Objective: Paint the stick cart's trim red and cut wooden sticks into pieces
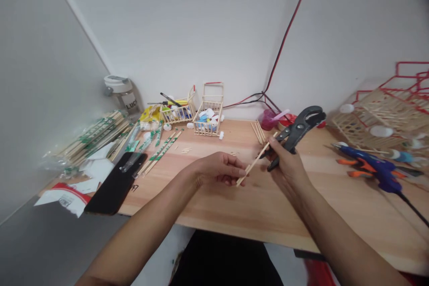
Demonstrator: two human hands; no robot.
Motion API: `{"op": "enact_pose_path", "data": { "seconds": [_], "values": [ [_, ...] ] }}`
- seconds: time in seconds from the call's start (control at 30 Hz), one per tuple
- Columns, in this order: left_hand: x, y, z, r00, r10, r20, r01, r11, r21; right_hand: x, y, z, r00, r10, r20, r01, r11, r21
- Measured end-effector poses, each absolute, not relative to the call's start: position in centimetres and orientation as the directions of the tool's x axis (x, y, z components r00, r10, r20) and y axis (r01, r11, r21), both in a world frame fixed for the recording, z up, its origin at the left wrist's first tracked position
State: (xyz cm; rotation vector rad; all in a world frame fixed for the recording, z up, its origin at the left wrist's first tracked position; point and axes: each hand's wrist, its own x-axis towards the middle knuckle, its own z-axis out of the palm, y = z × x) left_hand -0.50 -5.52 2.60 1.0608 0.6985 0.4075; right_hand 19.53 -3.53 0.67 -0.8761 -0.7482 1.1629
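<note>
My left hand (221, 168) pinches the near end of a thin wooden stick (254, 162) above the wooden table (214, 205). My right hand (284, 161) grips black cutting pliers (300, 128), whose jaws sit around the stick's far part. The stick slants up and to the right between both hands. Both hands hover just over the table's middle.
Small stick-built carts (209, 118) holding bottle caps stand at the back. Wrapped chopsticks (94, 136) and a black phone (115, 183) lie at left. A blue glue gun (375, 167) and a larger stick basket (378, 120) sit at right. Loose sticks (258, 132) lie behind the hands.
</note>
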Motion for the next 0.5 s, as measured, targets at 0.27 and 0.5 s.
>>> {"op": "enact_pose_path", "data": {
  "seconds": [0.27, 0.5],
  "values": [
    [-0.5, -6.0, 3.2, 0.679, 0.664, -0.312, 0.034, 0.397, 0.917, 19.4, -4.1, 0.9, 0.224, 0.967, 0.121, -0.353, 0.196, -0.915],
    [-2.1, -5.5, 3.8, 0.611, 0.759, -0.228, -0.116, 0.37, 0.922, 20.1, -3.7, 1.1, 0.191, 0.971, 0.146, -0.45, 0.219, -0.866]
  ]
}}
